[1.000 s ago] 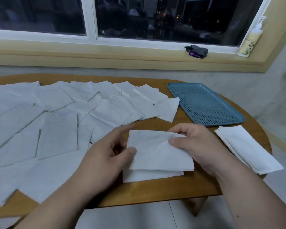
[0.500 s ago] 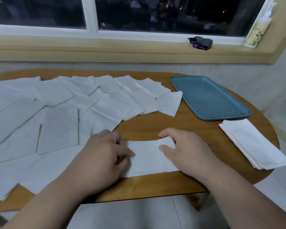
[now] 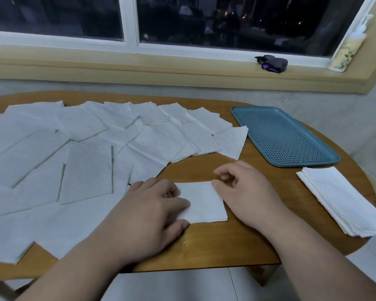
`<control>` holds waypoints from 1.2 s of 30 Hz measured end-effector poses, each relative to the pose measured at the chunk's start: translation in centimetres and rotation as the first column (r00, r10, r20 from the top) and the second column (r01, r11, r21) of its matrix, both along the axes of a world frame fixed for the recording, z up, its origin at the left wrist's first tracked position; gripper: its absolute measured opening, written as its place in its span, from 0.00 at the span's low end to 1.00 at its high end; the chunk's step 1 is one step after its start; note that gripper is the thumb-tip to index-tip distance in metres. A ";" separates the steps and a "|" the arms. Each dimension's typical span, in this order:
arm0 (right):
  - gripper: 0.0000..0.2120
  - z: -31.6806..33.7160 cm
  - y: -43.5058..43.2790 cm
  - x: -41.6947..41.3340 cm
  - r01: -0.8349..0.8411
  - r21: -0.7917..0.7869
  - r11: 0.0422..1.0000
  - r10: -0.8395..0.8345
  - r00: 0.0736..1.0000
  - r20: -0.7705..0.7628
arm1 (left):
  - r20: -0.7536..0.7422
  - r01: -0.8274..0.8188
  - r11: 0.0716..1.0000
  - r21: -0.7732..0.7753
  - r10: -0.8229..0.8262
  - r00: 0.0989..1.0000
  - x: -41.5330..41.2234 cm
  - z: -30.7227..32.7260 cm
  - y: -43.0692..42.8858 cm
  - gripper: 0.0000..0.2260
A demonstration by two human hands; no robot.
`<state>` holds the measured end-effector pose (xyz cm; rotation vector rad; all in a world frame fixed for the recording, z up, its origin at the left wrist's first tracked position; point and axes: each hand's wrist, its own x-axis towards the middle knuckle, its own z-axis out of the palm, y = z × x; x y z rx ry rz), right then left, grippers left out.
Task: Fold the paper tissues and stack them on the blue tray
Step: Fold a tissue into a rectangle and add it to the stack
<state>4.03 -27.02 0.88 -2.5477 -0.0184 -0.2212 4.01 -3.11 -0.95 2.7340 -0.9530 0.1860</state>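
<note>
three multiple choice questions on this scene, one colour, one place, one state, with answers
1. The perforated plastic tray is: A blue, B red, C white.
2. The stack of folded white paper tissues lies: A on the tray, B on the round wooden table beside it, C on a chair.
3. The small folded white tissue under the left hand is: A lifted, B flat on the table, C crumpled.
Answers: A, its surface is teal-blue; B, wood shows around it; B, the left hand presses it down and the right hand touches its corner.

No legible text anywhere
</note>
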 end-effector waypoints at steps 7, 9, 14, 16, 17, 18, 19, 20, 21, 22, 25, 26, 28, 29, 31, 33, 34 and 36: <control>0.10 0.4 -0.1 7.2 0.126 -0.030 0.992 -0.125 0.991 0.037 | 0.057 -0.048 0.997 -0.058 0.051 0.997 -0.3 -1.0 0.2 0.15; 0.12 0.4 0.4 9.4 0.125 -0.080 0.989 -0.123 0.992 0.026 | 0.072 -0.049 0.996 -0.070 0.054 0.996 -0.3 -1.0 0.1 0.15; 0.11 0.6 3.6 12.2 -0.013 -0.172 0.985 0.011 1.000 -0.017 | 0.078 -0.066 0.995 -0.072 0.072 0.994 -0.1 -1.0 0.0 0.15; 0.11 1.0 4.6 12.8 -0.057 -0.221 0.974 0.052 0.998 -0.028 | 0.061 -0.064 0.995 -0.073 0.069 0.996 0.0 -1.0 0.1 0.16; 0.12 1.1 5.1 13.1 -0.066 -0.228 0.971 0.056 0.997 -0.051 | 0.049 -0.064 0.995 -0.074 0.067 0.997 0.0 -1.0 0.1 0.16; 0.13 1.3 5.4 13.4 -0.069 -0.225 0.972 0.051 0.995 -0.084 | 0.035 -0.065 0.995 -0.074 0.068 0.997 0.1 -1.0 0.1 0.17; 0.14 1.5 5.8 13.6 -0.068 -0.219 0.973 0.043 0.992 -0.119 | 0.023 -0.069 0.995 -0.074 0.070 0.997 0.1 -1.0 0.1 0.17; 0.14 1.5 6.0 13.8 -0.064 -0.220 0.973 0.033 0.990 -0.141 | 0.018 -0.071 0.995 -0.073 0.073 0.997 0.1 -1.0 0.1 0.17; 0.13 1.6 6.3 14.0 -0.057 -0.233 0.971 0.023 0.989 -0.145 | 0.017 -0.072 0.995 -0.071 0.073 0.997 0.1 -0.9 0.1 0.17; 0.12 1.5 6.5 14.1 -0.049 -0.243 0.969 0.015 0.990 -0.140 | 0.016 -0.070 0.995 -0.069 0.072 0.997 0.1 -0.9 0.1 0.17; 0.12 1.5 7.1 14.6 -0.026 -0.208 0.978 -0.007 0.987 -0.158 | 0.019 -0.062 0.996 -0.065 0.064 0.998 0.0 -0.7 0.2 0.17; 0.12 1.6 7.3 14.6 -0.022 -0.184 0.983 -0.008 0.987 -0.163 | 0.023 -0.060 0.996 -0.063 0.061 0.998 -0.1 -0.7 0.1 0.17; 0.11 1.8 7.2 14.6 -0.012 -0.128 0.992 -0.008 0.988 -0.152 | 0.041 -0.056 0.997 -0.055 0.058 0.997 -0.2 -0.6 0.1 0.16; 0.10 2.2 7.1 14.3 -0.002 -0.094 0.996 -0.011 0.991 -0.134 | 0.048 -0.053 0.997 -0.048 0.056 0.997 -0.3 -0.5 0.1 0.16; 0.05 3.0 6.5 13.1 0.043 0.009 0.999 -0.042 0.998 -0.054 | 0.055 -0.046 0.998 -0.041 0.048 0.997 -0.3 -0.5 0.2 0.15; 0.03 4.2 5.7 11.0 0.108 0.166 0.980 -0.118 0.992 0.052 | 0.053 -0.039 0.999 -0.037 0.041 0.998 -0.3 -0.5 0.2 0.15; 0.03 4.7 5.1 9.7 0.136 0.256 0.957 -0.164 0.983 0.088 | 0.050 -0.037 0.999 -0.037 0.039 0.998 -0.3 -0.5 0.2 0.15; 0.03 5.3 3.8 7.0 0.192 0.421 0.886 -0.250 0.965 0.085 | 0.049 -0.029 0.999 -0.037 0.030 0.998 -0.3 -0.4 0.3 0.15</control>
